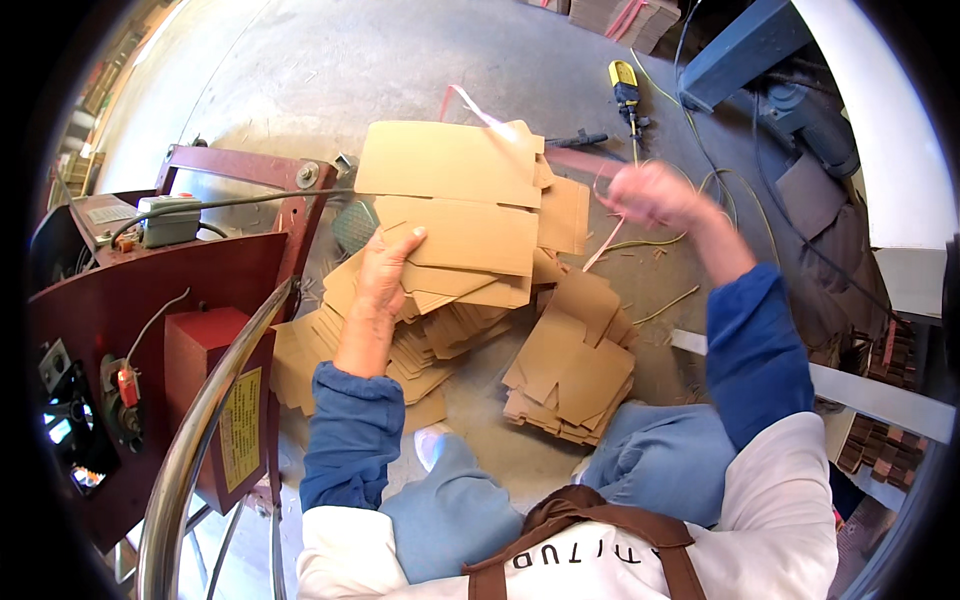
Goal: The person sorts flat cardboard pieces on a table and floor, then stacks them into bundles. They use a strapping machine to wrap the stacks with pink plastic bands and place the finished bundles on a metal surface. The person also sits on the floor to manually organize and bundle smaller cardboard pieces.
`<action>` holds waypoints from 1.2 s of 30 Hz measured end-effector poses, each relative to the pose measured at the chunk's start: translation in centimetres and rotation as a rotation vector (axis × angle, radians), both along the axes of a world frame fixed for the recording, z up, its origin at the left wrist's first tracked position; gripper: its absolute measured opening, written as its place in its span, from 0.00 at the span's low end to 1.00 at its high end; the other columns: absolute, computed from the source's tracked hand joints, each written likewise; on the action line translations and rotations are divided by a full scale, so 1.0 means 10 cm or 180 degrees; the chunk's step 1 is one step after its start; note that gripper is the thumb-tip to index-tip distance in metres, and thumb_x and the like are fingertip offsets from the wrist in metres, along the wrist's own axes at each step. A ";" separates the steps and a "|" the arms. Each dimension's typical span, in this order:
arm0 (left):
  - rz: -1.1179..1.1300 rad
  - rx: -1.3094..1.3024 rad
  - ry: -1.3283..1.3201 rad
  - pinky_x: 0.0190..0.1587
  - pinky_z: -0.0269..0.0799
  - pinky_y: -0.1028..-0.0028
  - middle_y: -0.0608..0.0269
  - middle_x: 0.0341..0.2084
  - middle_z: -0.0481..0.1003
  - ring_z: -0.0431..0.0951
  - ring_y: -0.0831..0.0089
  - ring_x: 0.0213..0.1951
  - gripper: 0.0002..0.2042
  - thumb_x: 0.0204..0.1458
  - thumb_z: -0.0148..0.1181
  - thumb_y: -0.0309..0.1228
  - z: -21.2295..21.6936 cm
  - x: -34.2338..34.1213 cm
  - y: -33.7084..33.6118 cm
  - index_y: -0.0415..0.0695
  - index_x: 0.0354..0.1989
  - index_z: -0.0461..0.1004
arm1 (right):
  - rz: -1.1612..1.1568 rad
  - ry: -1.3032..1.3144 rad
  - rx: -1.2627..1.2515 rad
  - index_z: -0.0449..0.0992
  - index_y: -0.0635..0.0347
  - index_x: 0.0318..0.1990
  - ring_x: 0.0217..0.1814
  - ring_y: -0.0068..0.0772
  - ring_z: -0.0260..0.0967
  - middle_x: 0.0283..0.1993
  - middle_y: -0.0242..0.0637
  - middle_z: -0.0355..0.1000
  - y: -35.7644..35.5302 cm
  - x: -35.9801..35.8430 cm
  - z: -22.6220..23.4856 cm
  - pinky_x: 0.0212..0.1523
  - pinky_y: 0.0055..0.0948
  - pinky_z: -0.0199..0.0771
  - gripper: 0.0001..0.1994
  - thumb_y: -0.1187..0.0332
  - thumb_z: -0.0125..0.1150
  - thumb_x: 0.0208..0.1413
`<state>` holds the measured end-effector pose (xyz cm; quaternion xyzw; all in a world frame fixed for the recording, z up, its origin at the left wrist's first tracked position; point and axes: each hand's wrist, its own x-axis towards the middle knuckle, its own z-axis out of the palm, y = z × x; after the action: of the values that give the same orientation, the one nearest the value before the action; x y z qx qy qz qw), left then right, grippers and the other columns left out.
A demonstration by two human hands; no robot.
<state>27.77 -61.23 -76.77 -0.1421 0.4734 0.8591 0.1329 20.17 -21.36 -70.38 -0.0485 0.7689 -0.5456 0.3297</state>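
Observation:
My left hand [385, 275] grips a bundle of flat brown cardboard box blanks [455, 205] by its lower left corner and holds it up over the floor. My right hand [650, 192] is raised to the right of the bundle, blurred by motion, with its fingers closed; a pale plastic strap [605, 245] hangs just below it and I cannot tell whether the hand holds it. Under the bundle lie more cardboard blanks in fanned piles [440, 335], and a separate stack [575, 375] sits near my right knee.
A dark red machine [150, 310] with a curved metal rail [200, 430] stands at my left. A yellow-handled tool [625, 85] and loose cables [700, 150] lie on the concrete floor ahead. A blue frame and motor [790, 95] stand at the right.

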 end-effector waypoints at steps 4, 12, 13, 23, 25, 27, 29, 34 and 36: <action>-0.0066 0.0350 -0.0036 0.49 0.75 0.68 0.58 0.45 0.75 0.77 0.68 0.45 0.19 0.51 0.61 0.23 -0.02 -0.13 0.00 0.39 0.52 0.68 | -0.2694 0.2232 0.2990 0.77 0.64 0.41 0.37 0.41 0.74 0.34 0.44 0.76 2.01 -0.81 0.43 0.38 0.39 0.73 0.18 0.56 0.58 0.56; -0.0358 0.0212 0.0031 0.49 0.75 0.68 0.58 0.44 0.76 0.77 0.69 0.45 0.17 0.53 0.60 0.24 0.14 -0.07 0.29 0.38 0.52 0.69 | -0.0584 0.1572 0.0448 0.72 0.66 0.53 0.51 0.31 0.70 0.49 0.42 0.73 -0.14 -0.53 -0.03 0.51 0.29 0.69 0.28 0.50 0.62 0.55; -0.0423 0.0335 -0.0032 0.50 0.75 0.68 0.58 0.44 0.76 0.77 0.69 0.44 0.16 0.53 0.60 0.25 0.11 -0.04 0.31 0.38 0.51 0.70 | -0.0292 0.1325 0.0472 0.72 0.67 0.52 0.52 0.32 0.70 0.51 0.43 0.72 -0.39 -0.47 -0.10 0.53 0.29 0.69 0.25 0.55 0.63 0.56; -0.0433 0.0764 -0.0390 0.50 0.75 0.68 0.55 0.46 0.76 0.78 0.67 0.45 0.15 0.61 0.52 0.34 -0.14 0.03 0.27 0.36 0.51 0.70 | 0.0152 0.1252 0.1692 0.74 0.66 0.34 0.33 0.36 0.71 0.28 0.42 0.73 -0.61 -0.31 -0.27 0.37 0.35 0.71 0.26 0.47 0.69 0.44; -0.0319 0.0902 -0.0503 0.50 0.75 0.68 0.55 0.46 0.76 0.78 0.67 0.45 0.15 0.62 0.51 0.35 -0.17 0.00 0.30 0.37 0.50 0.71 | -0.0518 0.1284 0.0557 0.74 0.61 0.32 0.29 0.23 0.65 0.27 0.29 0.70 -0.49 -0.32 -0.20 0.30 0.28 0.68 0.20 0.52 0.69 0.48; -0.0306 0.0919 -0.0476 0.51 0.75 0.67 0.55 0.46 0.76 0.78 0.67 0.46 0.15 0.62 0.50 0.35 -0.28 0.00 0.22 0.37 0.50 0.71 | -0.0736 0.0603 0.0012 0.73 0.58 0.36 0.32 0.21 0.68 0.31 0.29 0.71 -0.46 -0.35 0.36 0.31 0.24 0.71 0.17 0.55 0.66 0.52; -0.0340 0.0976 -0.0402 0.52 0.74 0.67 0.56 0.46 0.76 0.77 0.66 0.47 0.15 0.62 0.50 0.36 -0.36 -0.02 0.24 0.37 0.50 0.71 | -0.1045 0.1304 0.0127 0.72 0.59 0.37 0.28 0.18 0.69 0.30 0.28 0.71 -0.29 -0.36 0.75 0.25 0.21 0.70 0.12 0.60 0.62 0.56; 0.0114 0.1002 -0.0136 0.55 0.72 0.65 0.55 0.50 0.73 0.74 0.65 0.51 0.17 0.63 0.48 0.36 -0.36 -0.06 0.41 0.38 0.54 0.67 | -0.0878 0.3047 0.2267 0.71 0.61 0.36 0.27 0.28 0.72 0.27 0.36 0.72 -0.21 -0.16 1.49 0.27 0.28 0.73 0.08 0.66 0.56 0.56; 0.0160 0.1159 -0.0052 0.57 0.69 0.63 0.56 0.53 0.71 0.72 0.64 0.54 0.17 0.63 0.47 0.35 -0.33 -0.08 0.53 0.41 0.58 0.64 | -0.0579 0.3739 0.3254 0.70 0.64 0.35 0.28 0.37 0.75 0.27 0.44 0.74 -0.62 0.00 1.51 0.27 0.34 0.76 0.07 0.70 0.57 0.52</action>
<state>26.92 -55.92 -80.10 -0.1344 0.3052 0.9325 0.1387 20.16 -27.59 -55.24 -0.1082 0.9741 -0.0338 -0.1956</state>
